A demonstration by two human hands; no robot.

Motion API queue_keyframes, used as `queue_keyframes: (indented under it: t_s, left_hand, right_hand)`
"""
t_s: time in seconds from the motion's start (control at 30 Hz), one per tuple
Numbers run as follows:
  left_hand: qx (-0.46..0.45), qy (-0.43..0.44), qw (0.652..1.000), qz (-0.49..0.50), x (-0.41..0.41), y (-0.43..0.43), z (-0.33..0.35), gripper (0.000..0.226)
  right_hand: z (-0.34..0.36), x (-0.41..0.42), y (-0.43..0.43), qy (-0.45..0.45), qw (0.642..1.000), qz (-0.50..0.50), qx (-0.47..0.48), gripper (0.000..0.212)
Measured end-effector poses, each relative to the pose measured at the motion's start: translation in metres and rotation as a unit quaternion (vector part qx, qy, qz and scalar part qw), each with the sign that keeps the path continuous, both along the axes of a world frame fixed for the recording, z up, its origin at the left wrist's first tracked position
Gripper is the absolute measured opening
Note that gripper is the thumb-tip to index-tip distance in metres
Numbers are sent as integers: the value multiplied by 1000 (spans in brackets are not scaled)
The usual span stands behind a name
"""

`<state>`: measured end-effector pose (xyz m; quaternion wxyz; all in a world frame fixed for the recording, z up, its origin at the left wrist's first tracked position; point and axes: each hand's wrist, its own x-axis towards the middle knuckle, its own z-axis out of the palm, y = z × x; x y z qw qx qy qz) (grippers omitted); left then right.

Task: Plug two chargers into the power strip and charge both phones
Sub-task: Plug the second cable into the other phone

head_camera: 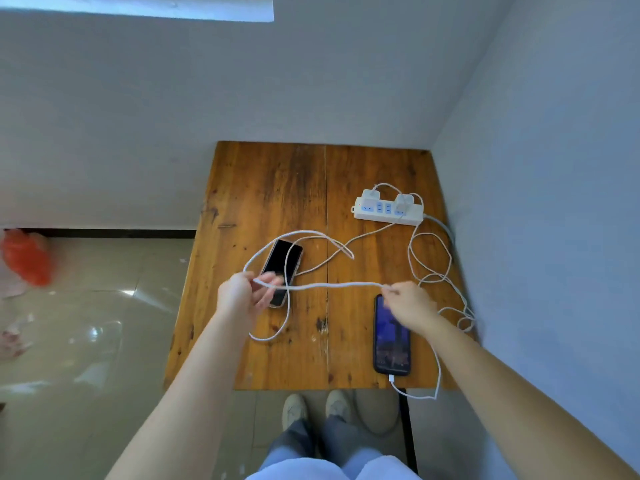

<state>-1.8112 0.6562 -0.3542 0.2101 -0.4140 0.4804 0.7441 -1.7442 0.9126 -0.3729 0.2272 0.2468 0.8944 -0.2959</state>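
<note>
A white power strip (388, 211) lies at the back right of the wooden table (263, 188), with two white chargers (370, 194) plugged into it. A phone with a lit screen (391, 336) lies at the front right, a white cable plugged into its near end. A dark-screened phone (282, 268) lies near the middle, partly behind my left hand (242, 296). My left hand holds a stretch of the second white cable (332, 285), and my right hand (410, 304) pinches the same cable further along. The cable runs taut between both hands above the table.
Loose loops of white cable (433, 258) lie along the table's right side by the wall (536, 202). The table sits in a corner. A tiled floor (86, 323) with a red bag (27, 256) lies to the left. My shoes (315, 408) show below the front edge.
</note>
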Motion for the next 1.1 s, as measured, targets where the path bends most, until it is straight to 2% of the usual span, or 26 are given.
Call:
queue_keyframes:
  t_s: [0.03, 0.1, 0.17, 0.23, 0.27, 0.3, 0.37, 0.43, 0.47, 0.57, 0.67, 0.73, 0.8, 0.87, 0.97, 1.03, 1.1]
  left_hand:
    - [-97, -19, 992, -83, 6, -8, -9, 19]
    - [-219, -55, 935, -273, 22, -18, -30, 21]
    - [-228, -95, 857, -453, 39, -20, -48, 21]
    - [-187, -124, 772, -594, 48, -11, -61, 23]
    - [-180, -132, 738, -637, 47, -5, -68, 24]
    - [-197, -130, 722, -651, 44, 0, -74, 25]
    - [-311, -64, 727, -608, 33, 6, -88, 25]
    - [-439, 31, 747, -499, 13, 4, -98, 25]
    - [-470, 62, 757, -450, 1, 2, -102, 31]
    - [-504, 77, 751, -419, -34, 1, -119, 43]
    - [-515, 43, 730, -447, -57, 8, -136, 52]
    - [-511, 30, 723, -465, -64, 13, -146, 64]
    - [-514, 21, 723, -461, -69, 16, -153, 75]
    - [-511, 4, 732, -450, -73, 16, -157, 82]
    - [-490, -19, 741, -458, -78, 14, -157, 78]
    - [-473, -8, 760, -446, -79, 12, -150, 60]
    - [-468, 24, 773, -428, -78, 10, -137, 37]
  right_hand:
    - [0, -2, 10, 20, 999, -18, 38, 42]
    - [-2, -6, 24, 53, 993, -37, 100, 44]
    - [-5, -10, 25, 73, 985, -46, 149, 43]
    - [-6, -14, 18, 70, 983, -50, 163, 43]
    - [-6, -15, 13, 72, 980, -49, 179, 43]
    - [-7, -15, 10, 86, 973, -32, 212, 42]
    - [-4, -15, 5, 116, 958, 18, 263, 41]
    - [-2, -17, 3, 122, 963, 63, 230, 41]
    - [-1, -17, 1, 120, 973, 71, 183, 37]
    - [-5, -19, -4, 123, 991, 41, 45, 9]
    - [-9, -25, -13, 85, 991, -20, -98, 39]
    - [-9, -29, -18, 86, 964, -107, -227, 41]
    - [-8, -33, -20, 116, 914, -206, -330, 31]
    - [-8, -35, -20, 144, 895, -258, -334, 26]
    - [-11, -34, -19, 119, 912, -267, -287, 39]
    - [-13, -34, -18, 85, 924, -256, -272, 52]
    - [-8, -33, -17, 74, 927, -247, -274, 46]
